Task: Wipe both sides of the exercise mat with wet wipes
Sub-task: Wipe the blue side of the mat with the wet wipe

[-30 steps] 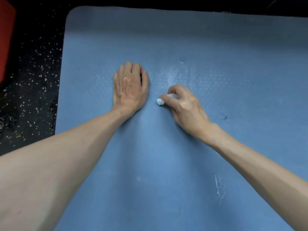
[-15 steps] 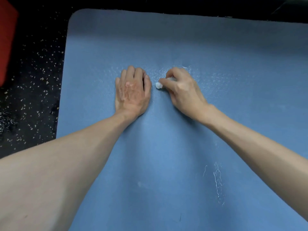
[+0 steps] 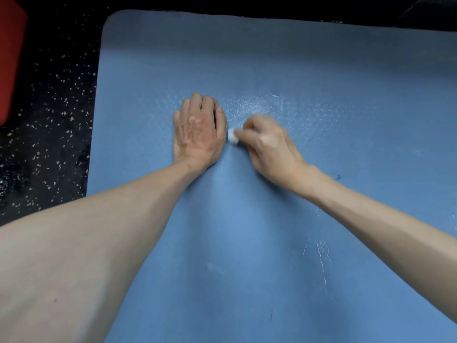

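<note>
Now a blue exercise mat (image 3: 272,58) is wiped on the speckled black floor (image 3: 49,107).
A balled white wet wipe (image 3: 232,137) is pinched in the right hand (image 3: 269,147) against the mat; the left hand (image 3: 199,131) is pressed flat, fingers straight, just beside it.

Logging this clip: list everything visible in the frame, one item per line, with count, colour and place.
exercise mat: one, blue, flat on the floor, fills most of the view
wet wipe: one, white, wadded, mid-mat
white streaks: a few, white, on the mat's near right part
floor: one, black with pale speckles, left of and beyond the mat
red object: one, red, upper left, cut off by the frame
left hand: one, flat on the mat, palm down
right hand: one, pinches the wet wipe against the mat
</note>
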Demonstrator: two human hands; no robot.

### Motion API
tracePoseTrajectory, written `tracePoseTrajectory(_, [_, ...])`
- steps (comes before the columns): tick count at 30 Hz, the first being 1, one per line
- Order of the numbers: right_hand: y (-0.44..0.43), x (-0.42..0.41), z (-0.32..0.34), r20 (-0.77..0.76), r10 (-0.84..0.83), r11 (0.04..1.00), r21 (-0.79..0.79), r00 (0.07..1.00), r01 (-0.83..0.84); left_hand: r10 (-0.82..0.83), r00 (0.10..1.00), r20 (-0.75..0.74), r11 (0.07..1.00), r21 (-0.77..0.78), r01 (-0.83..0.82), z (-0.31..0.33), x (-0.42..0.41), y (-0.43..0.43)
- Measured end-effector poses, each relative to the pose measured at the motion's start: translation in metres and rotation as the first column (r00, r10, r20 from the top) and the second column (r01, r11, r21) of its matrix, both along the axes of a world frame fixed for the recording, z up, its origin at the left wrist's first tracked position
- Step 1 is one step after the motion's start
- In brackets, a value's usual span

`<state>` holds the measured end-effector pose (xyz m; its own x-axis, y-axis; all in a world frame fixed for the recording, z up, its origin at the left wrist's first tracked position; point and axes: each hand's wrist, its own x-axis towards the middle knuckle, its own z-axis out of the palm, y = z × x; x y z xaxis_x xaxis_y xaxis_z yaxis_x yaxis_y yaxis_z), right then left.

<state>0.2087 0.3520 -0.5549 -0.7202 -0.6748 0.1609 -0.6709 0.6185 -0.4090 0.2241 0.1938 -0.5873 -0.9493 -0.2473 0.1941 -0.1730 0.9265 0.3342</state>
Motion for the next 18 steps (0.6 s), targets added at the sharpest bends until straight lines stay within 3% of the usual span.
tracePoseTrajectory(4, [0.029, 0.098, 0.008, 0.185, 0.234, 0.972, -0.009, 0.954, -0.237, -0.007, 1.000, 0.011, 1.000, -0.003, 0.007, 0.002, 0.000, 0.000])
tracePoseTrajectory(6, [0.035, 0.108, 0.009, 0.234, 0.294, 0.954, -0.014, 0.927, -0.299, -0.012, 1.000, 0.024, 1.000, 0.002, 0.012, 0.001, 0.001, 0.000])
tracePoseTrajectory(8, [0.028, 0.084, 0.007, 0.171, 0.270, 0.962, -0.020, 0.948, -0.271, -0.018, 0.999, 0.031, 1.000, 0.005, 0.018, 0.001, 0.002, 0.000])
tracePoseTrajectory(11, [0.014, 0.038, 0.004, 0.067, 0.038, 0.999, 0.032, 0.997, -0.040, -0.022, 1.000, 0.022, 1.000, 0.017, 0.021, 0.002, 0.001, 0.000])
tracePoseTrajectory(14, [0.010, 0.043, -0.002, 0.028, -0.141, 0.990, -0.027, 0.990, 0.142, -0.025, 1.000, 0.015, 0.999, 0.034, 0.024, 0.002, 0.001, -0.001])
tracePoseTrajectory(18, [0.013, 0.120, -0.001, 0.110, 0.098, 0.995, -0.041, 0.989, -0.094, -0.062, 0.998, -0.002, 0.991, 0.117, 0.062, 0.001, 0.002, -0.010])
